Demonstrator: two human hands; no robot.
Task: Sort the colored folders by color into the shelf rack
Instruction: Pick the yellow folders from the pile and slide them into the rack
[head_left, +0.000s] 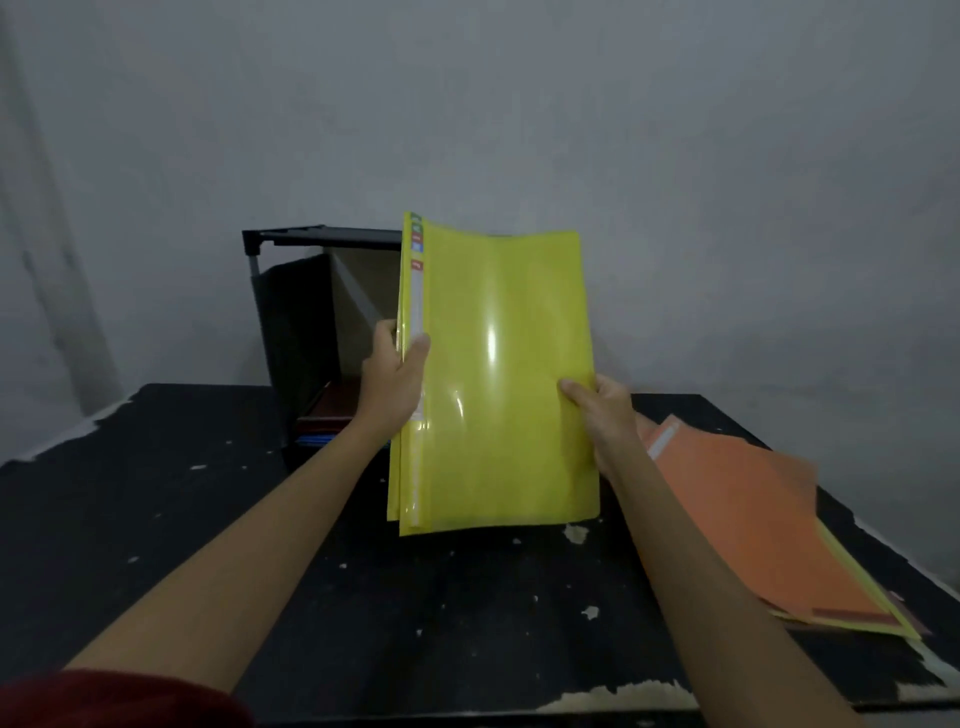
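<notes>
While both bare arms reach forward over a black table (208, 519), a person holds a yellow folder (498, 374) upright in mid-air, its glossy cover facing the camera. The left hand (395, 374) grips the folder's spine edge at 9 o'clock, thumb on the front beside the white label strip and fingers curled behind. The right hand (608, 421) pinches the open edge at about 4 o'clock, thumb pressed on the front. The hands are well apart, with the folder's full width between them. More than one yellow layer shows at the lower left corner; how many sheets or folders are held cannot be told.

Behind the folder, at its 10 o'clock, stands the black shelf rack (291, 322) against a grey wall (727, 156), its right part hidden by the yellow cover. On the rack's low levels lie a dark red folder (332, 408) and, beneath it, a blue folder (314, 440), both just beyond the left wrist.

At the folder's 4 o'clock, under the right forearm, an orange folder (748, 519) lies flat on the table, on top of a lower yellow folder (883, 618) whose edge shows along its right side. A red sleeve (104, 699) fills the frame's 7 o'clock corner.
</notes>
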